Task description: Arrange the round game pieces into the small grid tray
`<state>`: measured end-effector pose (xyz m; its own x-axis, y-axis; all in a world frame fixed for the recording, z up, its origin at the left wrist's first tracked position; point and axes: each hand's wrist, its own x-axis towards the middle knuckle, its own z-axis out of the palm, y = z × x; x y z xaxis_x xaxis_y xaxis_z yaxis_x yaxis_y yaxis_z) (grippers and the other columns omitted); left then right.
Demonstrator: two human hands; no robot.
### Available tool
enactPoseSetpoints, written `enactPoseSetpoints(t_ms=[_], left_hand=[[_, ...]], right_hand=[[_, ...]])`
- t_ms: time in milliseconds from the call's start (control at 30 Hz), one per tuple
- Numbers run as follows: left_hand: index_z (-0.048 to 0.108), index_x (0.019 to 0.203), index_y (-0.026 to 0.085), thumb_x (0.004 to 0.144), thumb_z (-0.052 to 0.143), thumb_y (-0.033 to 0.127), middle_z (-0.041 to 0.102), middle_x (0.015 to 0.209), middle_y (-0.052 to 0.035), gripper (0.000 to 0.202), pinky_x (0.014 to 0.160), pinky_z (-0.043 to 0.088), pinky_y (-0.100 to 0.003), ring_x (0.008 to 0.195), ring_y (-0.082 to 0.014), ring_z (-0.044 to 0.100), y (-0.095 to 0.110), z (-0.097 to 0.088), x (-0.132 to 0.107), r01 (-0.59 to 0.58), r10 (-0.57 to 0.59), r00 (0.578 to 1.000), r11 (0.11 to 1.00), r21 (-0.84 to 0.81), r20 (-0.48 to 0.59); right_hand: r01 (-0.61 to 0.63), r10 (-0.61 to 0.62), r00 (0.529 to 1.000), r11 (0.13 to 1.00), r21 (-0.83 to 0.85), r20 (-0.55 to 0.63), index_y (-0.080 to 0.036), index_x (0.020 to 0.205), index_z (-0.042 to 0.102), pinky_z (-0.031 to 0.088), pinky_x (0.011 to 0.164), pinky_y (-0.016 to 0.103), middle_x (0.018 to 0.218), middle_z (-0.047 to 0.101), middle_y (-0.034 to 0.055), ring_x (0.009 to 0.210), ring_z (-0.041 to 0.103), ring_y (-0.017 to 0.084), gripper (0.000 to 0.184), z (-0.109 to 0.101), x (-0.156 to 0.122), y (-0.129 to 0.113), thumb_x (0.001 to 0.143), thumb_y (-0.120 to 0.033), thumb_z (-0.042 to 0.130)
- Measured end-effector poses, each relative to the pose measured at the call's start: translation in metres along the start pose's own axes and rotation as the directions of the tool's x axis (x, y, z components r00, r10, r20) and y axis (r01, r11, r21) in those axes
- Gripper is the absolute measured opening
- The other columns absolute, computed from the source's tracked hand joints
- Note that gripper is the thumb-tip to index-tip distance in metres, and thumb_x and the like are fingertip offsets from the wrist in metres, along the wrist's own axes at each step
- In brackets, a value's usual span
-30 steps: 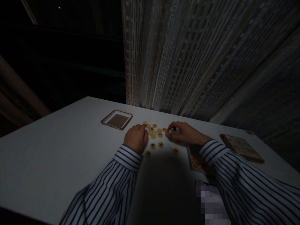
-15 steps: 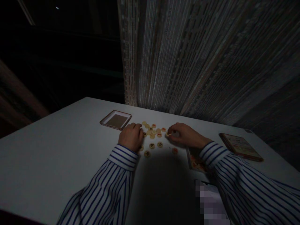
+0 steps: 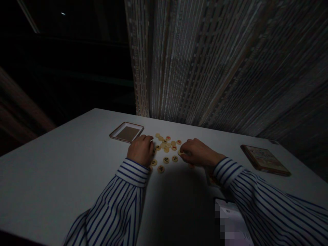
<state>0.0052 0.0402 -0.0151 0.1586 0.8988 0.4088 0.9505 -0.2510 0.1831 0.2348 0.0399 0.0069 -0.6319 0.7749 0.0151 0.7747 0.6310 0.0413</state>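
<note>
Several round xiangqi pieces [image 3: 166,159] with black or red characters lie scattered on a white table [image 3: 64,164], some bunched together at the far side. My right hand [image 3: 201,152] is closed at the group's right edge, thumb and fingers pinching one xiangqi piece [image 3: 180,151]. At the left edge rests my left hand [image 3: 140,150], its fingers curled inward beside the pieces. Whatever those fingers hold, if anything, is hidden. A red-marked piece [image 3: 191,165] shows partly beneath the right hand.
An open shallow box [image 3: 112,135] stands beyond my left hand. To the right lies a closed picture-covered box [image 3: 266,160]. A phone-like device [image 3: 234,218] with a lit screen sits near my right forearm, partly blurred out. Strip curtains [image 3: 184,68] hang behind the table.
My right hand has moved slightly left and nearer with its piece. My left hand has shifted a little left, and more of the pieces beside it now show.
</note>
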Motion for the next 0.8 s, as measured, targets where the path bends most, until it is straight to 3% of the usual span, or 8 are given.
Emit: enactPoseSetpoints(t_ms=[467, 633, 800], left_hand=[[0.063, 0.100, 0.015, 0.084, 0.044, 0.019, 0.066, 0.097, -0.0084, 0.026, 0.083, 0.046, -0.033, 0.094, -0.0225, 0.059, 0.001, -0.002, 0.000, -0.028, 0.028, 0.999, 1.000, -0.007, 0.036], [0.063, 0.101, 0.015, 0.083, 0.043, 0.018, 0.066, 0.097, -0.0088, 0.027, 0.085, 0.045, -0.034, 0.095, -0.0231, 0.058, 0.001, 0.000, 0.001, -0.038, 0.039, 0.998, 0.999, -0.013, 0.044], [0.063, 0.099, 0.015, 0.083, 0.042, 0.019, 0.065, 0.097, -0.0089, 0.026, 0.084, 0.044, -0.034, 0.095, -0.0231, 0.058, 0.002, 0.001, 0.001, -0.036, 0.036, 0.998, 0.999, -0.008, 0.046]], right_hand=[[0.037, -0.036, 0.999, 0.999, -0.017, 0.021, -0.019, 0.081, 0.063, 0.032, 0.070, 0.029, 0.083, 0.066, 0.0048, 0.080, 0.056, 0.018, 0.016, 0.003, 0.001, -0.001, 0.078, -0.027, 0.050], [-0.010, 0.010, 1.000, 1.000, -0.007, -0.023, -0.018, 0.085, 0.063, 0.033, 0.070, 0.027, 0.085, 0.066, 0.0051, 0.080, 0.056, 0.017, 0.019, -0.002, 0.014, -0.007, 0.081, -0.024, 0.046], [0.009, -0.008, 1.000, 0.999, -0.034, 0.017, -0.018, 0.093, 0.063, 0.034, 0.074, 0.029, 0.093, 0.066, 0.0066, 0.090, 0.056, 0.019, 0.021, -0.004, 0.032, -0.021, 0.083, -0.026, 0.047]])
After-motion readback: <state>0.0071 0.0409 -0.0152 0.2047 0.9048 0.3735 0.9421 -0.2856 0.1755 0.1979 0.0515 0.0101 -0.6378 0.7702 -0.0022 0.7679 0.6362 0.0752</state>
